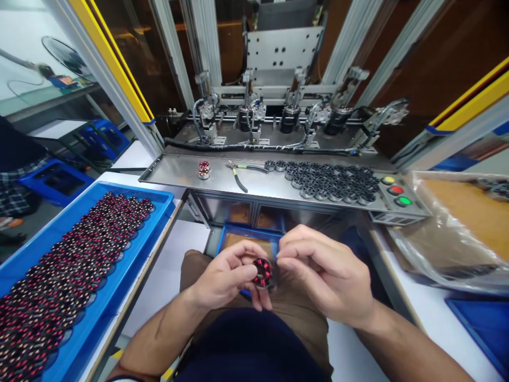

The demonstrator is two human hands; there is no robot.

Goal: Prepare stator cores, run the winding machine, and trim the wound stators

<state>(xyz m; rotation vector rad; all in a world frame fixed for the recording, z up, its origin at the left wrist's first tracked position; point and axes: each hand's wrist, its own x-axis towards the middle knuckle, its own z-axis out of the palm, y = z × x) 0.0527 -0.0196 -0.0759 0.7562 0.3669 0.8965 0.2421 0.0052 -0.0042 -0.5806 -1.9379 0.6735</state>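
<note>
My left hand (226,276) holds a small round motor stator with red windings (263,273) above my lap, thumb on its near face and fingers behind it. Just to the right of the stator, my right hand (332,273) has thumb and fingers pinched together. Anything between those fingertips is too small or hidden to make out. Beyond both hands, on the metal ledge (175,172), lie cutting pliers (240,183) with dark and green handles. Left of the pliers are two more wound stators (204,173), one behind the other.
Rows of dark metal motor parts (334,183) cover the ledge's right half, beside yellow, red and green buttons (396,189). A blue tray (170,200) full of wound stators stands left. Plastic-lined box (461,212) at right; machine fixtures (290,119) behind. A person (19,154) is far left.
</note>
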